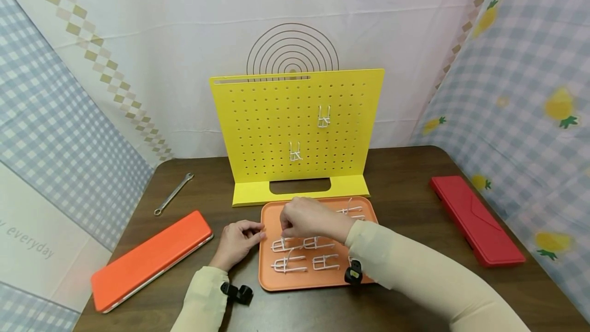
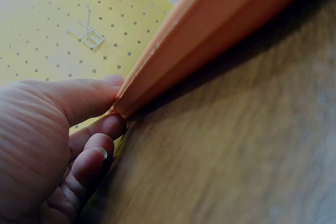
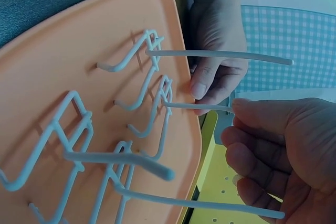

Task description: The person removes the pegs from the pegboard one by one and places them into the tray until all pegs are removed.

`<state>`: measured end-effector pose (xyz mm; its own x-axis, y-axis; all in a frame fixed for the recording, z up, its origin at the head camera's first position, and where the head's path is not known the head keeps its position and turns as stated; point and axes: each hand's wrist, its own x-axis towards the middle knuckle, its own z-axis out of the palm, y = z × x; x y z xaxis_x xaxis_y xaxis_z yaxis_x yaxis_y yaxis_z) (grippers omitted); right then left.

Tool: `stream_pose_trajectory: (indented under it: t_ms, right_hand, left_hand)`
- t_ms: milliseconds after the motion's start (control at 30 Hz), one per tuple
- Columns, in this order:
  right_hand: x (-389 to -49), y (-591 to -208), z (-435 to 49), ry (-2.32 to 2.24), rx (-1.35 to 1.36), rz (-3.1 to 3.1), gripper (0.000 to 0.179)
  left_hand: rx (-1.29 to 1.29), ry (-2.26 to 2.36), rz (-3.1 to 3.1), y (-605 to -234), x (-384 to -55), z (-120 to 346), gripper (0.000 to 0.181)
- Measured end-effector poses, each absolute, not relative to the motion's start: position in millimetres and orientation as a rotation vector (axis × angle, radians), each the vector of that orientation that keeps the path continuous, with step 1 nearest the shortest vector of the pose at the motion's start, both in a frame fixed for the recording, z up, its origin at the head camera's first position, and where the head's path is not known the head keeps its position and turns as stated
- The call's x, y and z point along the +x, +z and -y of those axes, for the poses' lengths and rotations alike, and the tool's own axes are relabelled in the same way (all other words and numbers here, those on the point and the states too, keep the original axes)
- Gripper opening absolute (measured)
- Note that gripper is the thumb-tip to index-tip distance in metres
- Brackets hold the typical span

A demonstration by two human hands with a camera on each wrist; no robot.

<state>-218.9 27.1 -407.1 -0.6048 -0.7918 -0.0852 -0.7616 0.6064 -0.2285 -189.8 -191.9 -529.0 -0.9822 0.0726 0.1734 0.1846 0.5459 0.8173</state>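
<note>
Left hand (image 1: 237, 242) pinching tray (image 1: 276, 281) rim, right hand (image 1: 306, 219) pinching hook (image 1: 301, 244) lying crosswise

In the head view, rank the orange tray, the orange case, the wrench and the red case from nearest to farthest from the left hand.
1. orange tray: the left hand pinches its left edge.
2. orange case: lying to the left.
3. wrench: far left, toward the back.
4. red case: far right.
</note>
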Motion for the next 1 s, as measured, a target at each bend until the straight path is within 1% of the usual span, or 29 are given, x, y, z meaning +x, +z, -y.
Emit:
stream_pose_trajectory:
  t_ms: [433, 767, 1000]
  right_hand:
    - [-219.2, -407.9, -25.6, -0.245, -1.322, -2.644, 0.025]
    - [-220.7, -404.1, -31.5, -0.35, -1.311, -2.608, 0.01]
    - [-228.2, -381.7, -49.5, -0.494, -1.267, -2.663, 0.006]
  left_hand:
    - [-0.229, -1.43, 2.652, -529.0, -189.7, 191.9, 0.014]
    - [-0.228, -1.429, 2.654, -529.7, -189.1, 192.6, 0.013]
    - [-0.227, -1.434, 2.652, -528.3, -189.1, 192.5, 0.013]
